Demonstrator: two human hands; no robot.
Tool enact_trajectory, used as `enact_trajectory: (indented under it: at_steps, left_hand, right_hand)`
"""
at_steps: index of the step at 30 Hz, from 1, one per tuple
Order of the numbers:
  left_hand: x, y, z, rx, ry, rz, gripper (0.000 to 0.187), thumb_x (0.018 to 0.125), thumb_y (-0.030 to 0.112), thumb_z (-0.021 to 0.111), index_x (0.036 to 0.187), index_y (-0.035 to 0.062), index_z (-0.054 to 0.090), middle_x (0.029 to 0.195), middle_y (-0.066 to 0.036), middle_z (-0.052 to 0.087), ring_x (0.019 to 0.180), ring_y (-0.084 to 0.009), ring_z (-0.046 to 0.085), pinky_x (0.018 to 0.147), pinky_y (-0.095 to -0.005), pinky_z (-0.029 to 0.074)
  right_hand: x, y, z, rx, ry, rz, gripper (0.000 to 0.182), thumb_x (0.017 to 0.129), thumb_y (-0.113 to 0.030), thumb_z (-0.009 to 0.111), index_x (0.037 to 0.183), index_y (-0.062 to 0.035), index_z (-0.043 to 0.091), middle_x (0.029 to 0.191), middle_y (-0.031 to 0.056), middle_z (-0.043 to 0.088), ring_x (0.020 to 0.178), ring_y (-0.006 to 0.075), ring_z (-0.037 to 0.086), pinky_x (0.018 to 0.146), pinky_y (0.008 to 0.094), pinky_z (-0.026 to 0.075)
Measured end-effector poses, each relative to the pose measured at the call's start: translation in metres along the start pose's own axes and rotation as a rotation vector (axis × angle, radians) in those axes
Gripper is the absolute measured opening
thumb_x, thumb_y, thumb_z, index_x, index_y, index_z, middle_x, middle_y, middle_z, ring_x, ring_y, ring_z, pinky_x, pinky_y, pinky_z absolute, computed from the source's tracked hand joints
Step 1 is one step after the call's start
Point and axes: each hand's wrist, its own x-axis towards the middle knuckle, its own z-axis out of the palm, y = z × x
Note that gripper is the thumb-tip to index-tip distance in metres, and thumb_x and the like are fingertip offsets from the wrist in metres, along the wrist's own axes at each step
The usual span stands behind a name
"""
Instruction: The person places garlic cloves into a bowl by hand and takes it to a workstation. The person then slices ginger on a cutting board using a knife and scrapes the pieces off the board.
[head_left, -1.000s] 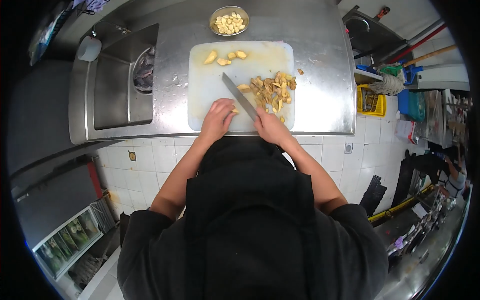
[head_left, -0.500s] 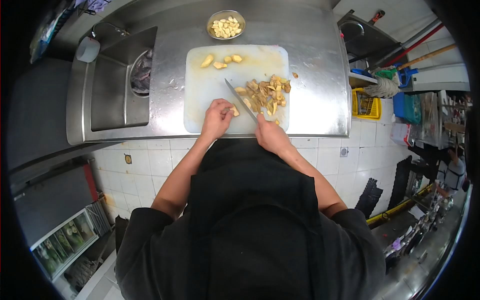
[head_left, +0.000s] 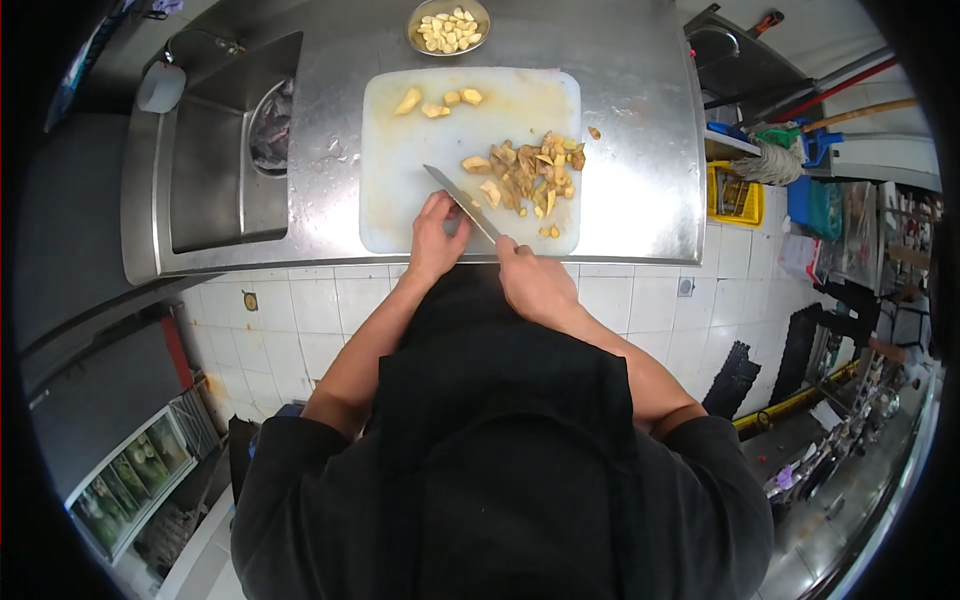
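My right hand (head_left: 533,280) is closed round the handle of a knife (head_left: 460,201), whose blade slants up and left over the white cutting board (head_left: 400,170). My left hand (head_left: 438,236) is beside the blade, its fingers bent in a pinch; what lies between them is mostly hidden behind fingers and blade. Brown and yellow peelings (head_left: 530,175) are heaped on the board's right side. Near them lies a pale cut piece (head_left: 491,192). Several peeled yellow pieces (head_left: 435,110) sit along the board's upper left. Above the board, a metal bowl (head_left: 411,30) holds pale cloves.
A sink (head_left: 225,215) with a round container of dark stuff is at left. The steel counter (head_left: 640,160) runs round the board. A yellow basket (head_left: 733,195) stands at right, beyond the counter's edge. Part of another person (head_left: 905,325) shows at far right.
The view has shifted, with the board appearing higher. The knife blade has moved left, close to my left fingers. A pale piece now lies apart from my left hand, near the peelings.
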Motion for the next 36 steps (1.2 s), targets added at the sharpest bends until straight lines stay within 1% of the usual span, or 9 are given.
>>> enact_trajectory:
  at_steps: [5, 10, 15, 20, 25, 27, 31, 35, 36]
  left_hand:
    - [0.000, 0.002, 0.000, -0.004, 0.007, -0.037, 0.032, 0.086, 0.004, 0.074, 0.117, -0.0022, 0.069, 0.115, -0.015, 0.069, 0.092, -0.0295, 0.070, 0.083, -0.0377, 0.058]
    - [0.000, -0.003, 0.002, -0.042, 0.033, -0.002, 0.027, 0.086, 0.004, 0.075, 0.111, -0.0013, 0.069, 0.115, -0.013, 0.069, 0.087, -0.0265, 0.068, 0.083, -0.0360, 0.058]
    - [0.001, -0.002, 0.004, -0.030, 0.046, -0.021, 0.026, 0.085, 0.005, 0.075, 0.109, -0.0007, 0.068, 0.114, -0.013, 0.069, 0.086, -0.0248, 0.067, 0.082, -0.0359, 0.057]
    - [-0.001, -0.003, 0.001, -0.005, 0.023, -0.030, 0.026, 0.084, 0.004, 0.074, 0.109, -0.0004, 0.068, 0.114, -0.013, 0.069, 0.088, -0.0256, 0.067, 0.083, -0.0365, 0.057]
    - [-0.002, -0.005, -0.007, -0.014, -0.008, -0.004, 0.030, 0.082, 0.000, 0.074, 0.111, 0.0005, 0.068, 0.116, -0.013, 0.069, 0.095, -0.0249, 0.068, 0.089, -0.0354, 0.056]
    - [-0.003, -0.007, -0.007, -0.013, -0.010, 0.010, 0.031, 0.082, 0.001, 0.075, 0.112, 0.0004, 0.067, 0.117, -0.013, 0.069, 0.096, -0.0253, 0.068, 0.089, -0.0355, 0.056]
    - [-0.002, 0.002, -0.004, 0.023, -0.009, 0.031, 0.034, 0.085, 0.006, 0.078, 0.116, 0.0007, 0.066, 0.120, -0.016, 0.068, 0.100, -0.0302, 0.068, 0.090, -0.0376, 0.056]
    - [0.002, 0.000, 0.001, 0.192, -0.013, 0.129, 0.040, 0.086, 0.009, 0.081, 0.123, 0.0012, 0.066, 0.123, -0.016, 0.067, 0.101, -0.0307, 0.067, 0.091, -0.0380, 0.056]
    - [0.004, -0.005, 0.001, 0.218, -0.026, 0.142, 0.042, 0.087, 0.008, 0.082, 0.125, 0.0015, 0.066, 0.121, -0.014, 0.068, 0.101, -0.0271, 0.067, 0.090, -0.0356, 0.056]
  right_hand:
    - [0.009, 0.002, 0.008, 0.000, 0.027, 0.006, 0.016, 0.102, -0.011, 0.050, 0.113, -0.0002, 0.046, 0.097, 0.0302, 0.071, 0.085, 0.0496, 0.072, 0.075, 0.0592, 0.057]
    - [0.024, 0.014, -0.007, 0.115, 0.035, -0.046, 0.020, 0.097, -0.008, 0.055, 0.113, 0.0020, 0.049, 0.082, 0.0282, 0.070, 0.082, 0.0506, 0.071, 0.074, 0.0603, 0.056]
    - [0.046, 0.038, -0.003, 0.249, -0.015, -0.051, 0.022, 0.097, -0.009, 0.056, 0.115, 0.0026, 0.051, 0.087, 0.0334, 0.069, 0.087, 0.0543, 0.068, 0.079, 0.0618, 0.053]
    - [0.097, 0.052, 0.009, 0.424, 0.098, -0.209, 0.022, 0.097, -0.010, 0.056, 0.115, 0.0042, 0.055, 0.095, 0.0340, 0.070, 0.096, 0.0531, 0.067, 0.084, 0.0597, 0.051]
    - [0.074, 0.042, 0.004, 0.284, 0.159, -0.185, 0.021, 0.097, -0.011, 0.057, 0.113, 0.0028, 0.056, 0.093, 0.0326, 0.070, 0.093, 0.0522, 0.068, 0.081, 0.0597, 0.053]
    - [0.054, 0.032, -0.004, 0.214, 0.112, -0.042, 0.022, 0.098, -0.013, 0.056, 0.114, 0.0017, 0.055, 0.089, 0.0308, 0.071, 0.088, 0.0513, 0.069, 0.078, 0.0609, 0.053]
    - [0.035, 0.031, 0.006, 0.208, 0.125, -0.066, 0.020, 0.098, -0.011, 0.057, 0.112, 0.0029, 0.051, 0.083, 0.0324, 0.069, 0.080, 0.0536, 0.067, 0.073, 0.0616, 0.051]
    - [0.026, 0.041, 0.015, 0.285, 0.152, -0.055, 0.019, 0.099, -0.011, 0.055, 0.112, 0.0024, 0.052, 0.083, 0.0318, 0.069, 0.082, 0.0536, 0.067, 0.075, 0.0616, 0.051]
    - [0.025, 0.045, 0.018, 0.336, 0.155, -0.047, 0.021, 0.099, -0.012, 0.055, 0.114, 0.0025, 0.052, 0.085, 0.0314, 0.069, 0.083, 0.0534, 0.067, 0.077, 0.0617, 0.051]
